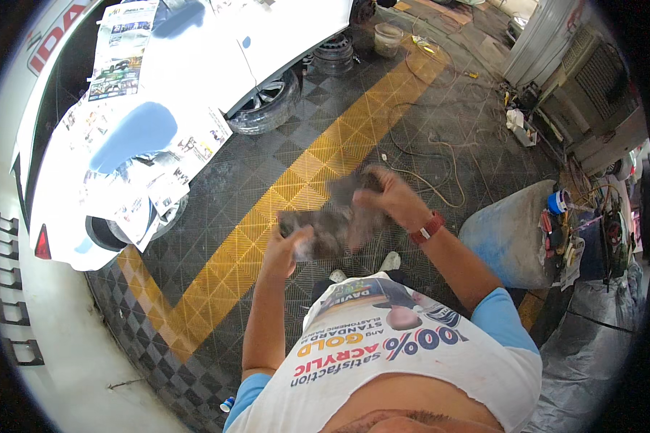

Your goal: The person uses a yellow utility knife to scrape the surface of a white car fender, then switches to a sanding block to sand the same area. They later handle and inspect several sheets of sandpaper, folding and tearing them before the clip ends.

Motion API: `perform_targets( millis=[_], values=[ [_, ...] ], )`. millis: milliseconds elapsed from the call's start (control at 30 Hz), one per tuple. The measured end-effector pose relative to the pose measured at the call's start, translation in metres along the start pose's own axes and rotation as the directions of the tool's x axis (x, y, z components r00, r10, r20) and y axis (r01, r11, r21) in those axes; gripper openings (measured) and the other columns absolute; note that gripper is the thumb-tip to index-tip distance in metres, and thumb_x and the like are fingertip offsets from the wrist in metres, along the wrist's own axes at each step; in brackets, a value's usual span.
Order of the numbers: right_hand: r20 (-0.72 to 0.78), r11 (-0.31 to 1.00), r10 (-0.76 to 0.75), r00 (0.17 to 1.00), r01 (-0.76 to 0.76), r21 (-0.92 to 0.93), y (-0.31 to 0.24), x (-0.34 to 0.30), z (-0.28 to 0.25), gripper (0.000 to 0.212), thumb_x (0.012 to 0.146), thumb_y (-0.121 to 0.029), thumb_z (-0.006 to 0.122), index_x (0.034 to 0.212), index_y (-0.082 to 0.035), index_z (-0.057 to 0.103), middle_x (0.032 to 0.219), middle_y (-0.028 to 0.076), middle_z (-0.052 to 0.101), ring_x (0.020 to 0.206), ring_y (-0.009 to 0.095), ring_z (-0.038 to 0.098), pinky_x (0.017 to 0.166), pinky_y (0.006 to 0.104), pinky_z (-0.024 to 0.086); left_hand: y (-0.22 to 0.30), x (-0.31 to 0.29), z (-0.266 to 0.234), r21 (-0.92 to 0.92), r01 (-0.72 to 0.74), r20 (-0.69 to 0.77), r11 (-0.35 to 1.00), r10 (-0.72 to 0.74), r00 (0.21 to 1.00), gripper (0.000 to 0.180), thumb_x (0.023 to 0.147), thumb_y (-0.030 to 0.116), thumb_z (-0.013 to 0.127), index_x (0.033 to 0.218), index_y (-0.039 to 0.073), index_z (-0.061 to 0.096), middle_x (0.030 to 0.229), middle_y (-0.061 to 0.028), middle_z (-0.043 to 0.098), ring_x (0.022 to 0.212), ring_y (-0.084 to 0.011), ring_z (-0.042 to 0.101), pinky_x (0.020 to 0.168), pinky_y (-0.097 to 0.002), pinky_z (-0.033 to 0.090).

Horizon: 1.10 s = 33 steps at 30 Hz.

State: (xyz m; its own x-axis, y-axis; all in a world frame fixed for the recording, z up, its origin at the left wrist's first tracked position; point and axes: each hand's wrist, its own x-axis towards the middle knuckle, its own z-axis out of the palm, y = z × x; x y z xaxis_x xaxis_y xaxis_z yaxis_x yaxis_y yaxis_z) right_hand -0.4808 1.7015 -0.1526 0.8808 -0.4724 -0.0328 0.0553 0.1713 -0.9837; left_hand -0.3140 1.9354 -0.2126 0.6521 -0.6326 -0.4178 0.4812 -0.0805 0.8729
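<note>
Out in front of my body, both hands are raised over the floor, with dark grey, thin sheet material between them that is smeared by motion. My left hand pinches a dark grey sheet, thumb on top. My right hand, with a red band on its wrist, is closed on a dark upper part of the material near the thumb. Whether this is one sheet or two pieces is too blurred to tell. The white car, with blue-grey patches and newspaper masking, stands at the far left.
A car wheel and a pale bucket are on the far side. A large blue-grey drum with tools and a blue-rimmed tape roll stands at right. Cables lie across the dark tiled floor with its yellow stripe.
</note>
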Motion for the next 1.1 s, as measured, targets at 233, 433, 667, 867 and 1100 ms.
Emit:
perform_targets(
  millis=[233,433,667,867,1100],
  values=[
    [0.278,0.36,-0.359,0.891,0.407,-0.84,-0.007,-0.03,0.072,0.045,0.093,-0.008,0.07,0.138,-0.009,0.067,0.103,0.012,0.071,0.094,0.032,0.072,0.094,0.0449,0.058,0.025,0.004,0.01,0.546,-0.479,0.071,0.687,0.532,0.844,0.037,0.102,0.022,0.073,0.123,-0.008,0.068,0.109,-0.0197,0.078,0.095,-0.0261,0.078,0.082,-0.0388,0.061],
    [0.249,0.303,-0.395,0.884,0.381,-0.874,0.05,0.005,0.044,0.038,0.091,-0.002,0.066,0.129,-0.003,0.068,0.111,0.019,0.074,0.101,0.038,0.073,0.09,0.0463,0.061,0.029,-0.023,0.041,0.581,-0.38,0.101,0.719,0.4,0.911,0.029,0.106,0.02,0.067,0.121,-0.005,0.07,0.101,-0.0124,0.079,0.094,-0.0237,0.076,0.084,-0.0359,0.058],
    [-0.452,0.989,0.144,0.88,-0.119,0.083,0.056,0.013,-0.018,0.036,0.104,-0.022,0.072,0.125,0.007,0.067,0.12,0.017,0.075,0.105,0.024,0.074,0.089,0.0372,0.06,0.013,-0.024,0.023,0.463,-0.186,0.182,0.866,0.112,0.977,0.048,0.113,0.037,0.06,0.138,-0.004,0.063,0.127,-0.0148,0.074,0.117,-0.0229,0.067,0.106,-0.0386,0.05],
    [-0.055,0.994,-0.022,0.998,0.016,-0.113,0.066,-0.01,0.036,0.037,0.104,-0.02,0.074,0.129,0.005,0.067,0.115,0.011,0.077,0.101,0.019,0.072,0.09,0.0337,0.058,-0.003,-0.026,0.036,0.276,-0.236,0.371,0.932,0.124,0.92,0.066,0.116,0.049,0.048,0.157,-0.002,0.047,0.148,-0.0143,0.062,0.137,-0.0223,0.054,0.117,-0.0361,0.041],
    [0.108,0.968,-0.088,0.99,0.111,-0.226,0.046,-0.018,0.051,0.044,0.107,-0.029,0.072,0.135,0.001,0.06,0.123,0.005,0.069,0.114,0.013,0.064,0.1,0.0308,0.054,-0.028,-0.009,0.031,-0.405,0.11,0.395,0.908,0.066,0.916,0.07,0.11,0.033,0.063,0.167,0.006,0.032,0.14,-0.0121,0.063,0.127,-0.0228,0.064,0.121,-0.0425,0.045]
  ],
)
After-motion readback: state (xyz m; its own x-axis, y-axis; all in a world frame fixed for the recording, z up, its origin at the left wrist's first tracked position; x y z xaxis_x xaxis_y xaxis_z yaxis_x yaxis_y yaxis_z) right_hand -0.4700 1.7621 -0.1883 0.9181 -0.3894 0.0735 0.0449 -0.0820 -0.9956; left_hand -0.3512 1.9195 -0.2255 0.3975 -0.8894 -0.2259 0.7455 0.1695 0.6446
